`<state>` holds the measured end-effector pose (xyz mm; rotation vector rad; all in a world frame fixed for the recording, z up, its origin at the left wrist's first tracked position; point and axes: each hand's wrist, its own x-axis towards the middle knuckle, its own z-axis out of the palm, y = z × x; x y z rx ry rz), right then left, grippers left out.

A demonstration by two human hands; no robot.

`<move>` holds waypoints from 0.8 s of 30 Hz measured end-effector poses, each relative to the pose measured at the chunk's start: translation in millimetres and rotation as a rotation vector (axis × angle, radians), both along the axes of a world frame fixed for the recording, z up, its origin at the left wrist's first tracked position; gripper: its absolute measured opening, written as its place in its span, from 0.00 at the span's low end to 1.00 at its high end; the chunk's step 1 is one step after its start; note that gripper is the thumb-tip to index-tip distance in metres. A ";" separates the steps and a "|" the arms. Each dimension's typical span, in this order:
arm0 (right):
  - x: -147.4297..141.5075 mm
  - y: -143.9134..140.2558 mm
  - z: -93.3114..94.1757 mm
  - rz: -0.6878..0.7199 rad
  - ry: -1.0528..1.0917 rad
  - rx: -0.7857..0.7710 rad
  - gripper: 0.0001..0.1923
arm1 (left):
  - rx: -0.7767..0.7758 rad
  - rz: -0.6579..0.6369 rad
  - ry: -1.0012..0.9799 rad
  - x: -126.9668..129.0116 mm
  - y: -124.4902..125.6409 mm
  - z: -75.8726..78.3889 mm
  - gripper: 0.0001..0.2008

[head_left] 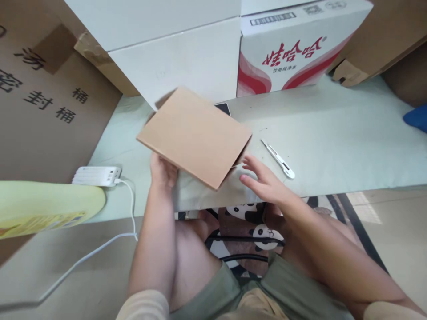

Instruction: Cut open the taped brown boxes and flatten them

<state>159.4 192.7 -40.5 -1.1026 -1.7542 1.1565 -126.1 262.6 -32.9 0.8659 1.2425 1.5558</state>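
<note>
Above the tabletop (333,146), I see left hand (162,171) fingers clamped on flat cardboard box (195,135); right hand (265,180) fingers apart beside it.

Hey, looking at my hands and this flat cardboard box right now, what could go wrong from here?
The flat cardboard box is gripped only by the left hand at one edge and tilts over the table rim; it may slip onto your lap. The right hand is open beside the box cutter; whether its blade is out cannot be told, so a blind sweep might cut you. The white cable trails off the table and could snag.
</note>
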 end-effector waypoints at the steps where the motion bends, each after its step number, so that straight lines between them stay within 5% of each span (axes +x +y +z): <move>1: 0.5 0.5 -1.4 -0.008 -0.002 0.041 0.37 | -0.025 -0.019 -0.040 3.7 -0.7 -4.9 0.25; 7: 8.0 1.2 -2.2 -0.099 -0.004 0.190 0.42 | -0.171 -0.202 -0.024 19.9 -8.1 -26.1 0.32; 13: 10.8 -6.1 10.5 -0.165 0.019 0.216 0.40 | -0.209 -0.422 -0.015 24.3 -23.1 -30.1 0.44; 17: 11.6 -7.2 12.9 -0.210 0.055 0.208 0.35 | -0.252 -0.389 0.107 27.3 -28.6 -22.0 0.34; 21: 13.3 -2.6 8.6 -0.254 0.060 0.230 0.32 | -0.352 -0.429 0.541 22.9 -29.3 -10.3 0.28; 24: 12.9 -0.6 8.4 -0.233 -0.001 0.196 0.30 | -0.155 -0.144 0.715 20.1 -32.0 -4.0 0.23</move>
